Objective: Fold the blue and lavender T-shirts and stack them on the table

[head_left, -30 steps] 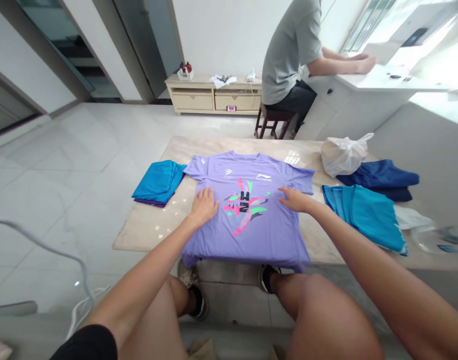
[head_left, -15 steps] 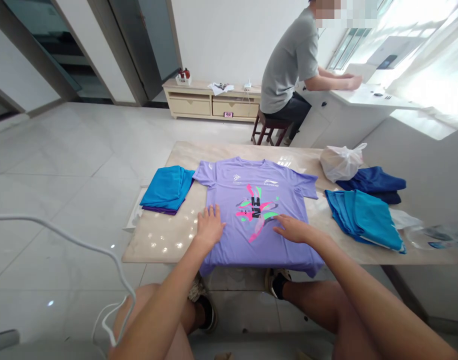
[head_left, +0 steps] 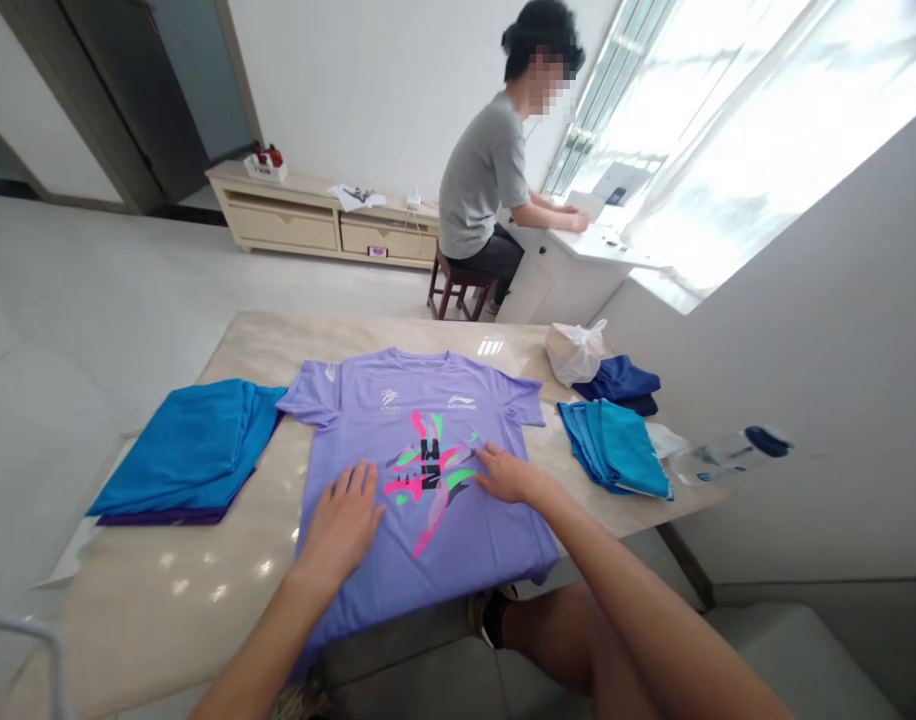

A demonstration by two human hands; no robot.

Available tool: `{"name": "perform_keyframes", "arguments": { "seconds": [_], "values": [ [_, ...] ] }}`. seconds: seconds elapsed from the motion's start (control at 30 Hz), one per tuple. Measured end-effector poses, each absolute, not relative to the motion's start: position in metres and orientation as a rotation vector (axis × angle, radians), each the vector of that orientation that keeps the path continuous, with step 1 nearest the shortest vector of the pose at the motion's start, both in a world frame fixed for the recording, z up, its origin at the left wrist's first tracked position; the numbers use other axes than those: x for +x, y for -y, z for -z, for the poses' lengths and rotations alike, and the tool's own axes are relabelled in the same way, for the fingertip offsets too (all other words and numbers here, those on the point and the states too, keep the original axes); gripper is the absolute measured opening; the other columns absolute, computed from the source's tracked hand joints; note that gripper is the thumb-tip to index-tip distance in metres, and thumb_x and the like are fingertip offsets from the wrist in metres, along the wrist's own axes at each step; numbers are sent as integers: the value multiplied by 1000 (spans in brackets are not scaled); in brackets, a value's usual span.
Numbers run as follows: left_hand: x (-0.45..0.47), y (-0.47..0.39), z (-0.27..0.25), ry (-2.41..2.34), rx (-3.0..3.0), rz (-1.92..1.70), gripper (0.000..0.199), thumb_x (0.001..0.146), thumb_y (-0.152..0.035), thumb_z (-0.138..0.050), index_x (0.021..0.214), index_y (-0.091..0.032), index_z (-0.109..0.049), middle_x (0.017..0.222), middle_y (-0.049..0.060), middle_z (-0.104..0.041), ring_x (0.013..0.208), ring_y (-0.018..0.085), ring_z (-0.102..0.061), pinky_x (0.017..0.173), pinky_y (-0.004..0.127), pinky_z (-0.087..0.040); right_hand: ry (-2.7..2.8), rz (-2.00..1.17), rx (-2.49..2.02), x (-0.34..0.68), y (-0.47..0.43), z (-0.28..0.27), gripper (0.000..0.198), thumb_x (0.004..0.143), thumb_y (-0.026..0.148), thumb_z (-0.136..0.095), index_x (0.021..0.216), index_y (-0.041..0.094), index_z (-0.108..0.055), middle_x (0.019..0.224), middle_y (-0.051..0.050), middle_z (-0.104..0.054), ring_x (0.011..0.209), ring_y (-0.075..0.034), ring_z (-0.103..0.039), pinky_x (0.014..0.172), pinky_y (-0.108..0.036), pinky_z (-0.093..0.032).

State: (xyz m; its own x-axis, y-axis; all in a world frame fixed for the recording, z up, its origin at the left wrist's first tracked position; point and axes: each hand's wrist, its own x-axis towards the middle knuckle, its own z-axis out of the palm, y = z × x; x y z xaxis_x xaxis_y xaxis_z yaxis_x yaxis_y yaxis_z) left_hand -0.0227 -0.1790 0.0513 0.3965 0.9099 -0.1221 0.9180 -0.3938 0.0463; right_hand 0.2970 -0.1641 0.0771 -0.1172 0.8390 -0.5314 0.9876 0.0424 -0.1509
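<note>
A purple T-shirt [head_left: 383, 430] with a bright pink, green and black print lies spread out, front up, its collar at the far side. Its bottom hem hangs over the near edge of the table [head_left: 165, 620]. My left hand [head_left: 345, 525] rests flat on the shirt's left part, fingers apart. On the right of the print lies my right hand [head_left: 509, 474], fingers stretched out and touching the fabric. Neither hand grips anything. Folded blue clothes [head_left: 192, 435] lie left of the shirt, with a dark purple piece under them.
To the right lie folded light-blue clothes [head_left: 615, 445], a dark-blue garment [head_left: 623, 382], a white plastic bag [head_left: 574, 352] and a clear bottle [head_left: 728, 457]. A person in grey [head_left: 484, 180] sits on a stool at a white desk. A low cabinet [head_left: 285, 225] stands by the wall.
The camera view has turned to the right, so the table and shirt appear further left and tilted. Both hands remain flat on the shirt, which looks unchanged.
</note>
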Motion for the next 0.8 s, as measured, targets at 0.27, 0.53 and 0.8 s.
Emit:
{"name": "perform_keyframes", "arguments": {
  "seconds": [0.27,0.53,0.8],
  "values": [
    [30,191,-76,-1708,2428,291,59,104,-26,-63,159,-6,-59,160,37,-54,147,46,-58,112,52,-54,-2058,760,1826,302,175,-99,60,107,35,-55,159,4,-59,161,-27,-59,157,-36,-51,127,-44,-42],
    [10,198,-95,-1629,2314,301,48,110,-27,-41,146,-10,-69,114,25,-80,113,38,-79,94,46,-59,-2020,790,1975,311,175,-116,52,106,42,-58,147,14,-72,134,-17,-79,128,-35,-74,107,-42,-55],
    [-13,190,-70,-1562,2360,140,48,105,-19,-49,148,-15,-70,146,22,-70,133,39,-68,109,54,-55,-2068,541,2189,341,158,-88,49,107,34,-51,147,11,-70,148,-20,-71,140,-33,-67,118,-42,-50]
  ]
}}
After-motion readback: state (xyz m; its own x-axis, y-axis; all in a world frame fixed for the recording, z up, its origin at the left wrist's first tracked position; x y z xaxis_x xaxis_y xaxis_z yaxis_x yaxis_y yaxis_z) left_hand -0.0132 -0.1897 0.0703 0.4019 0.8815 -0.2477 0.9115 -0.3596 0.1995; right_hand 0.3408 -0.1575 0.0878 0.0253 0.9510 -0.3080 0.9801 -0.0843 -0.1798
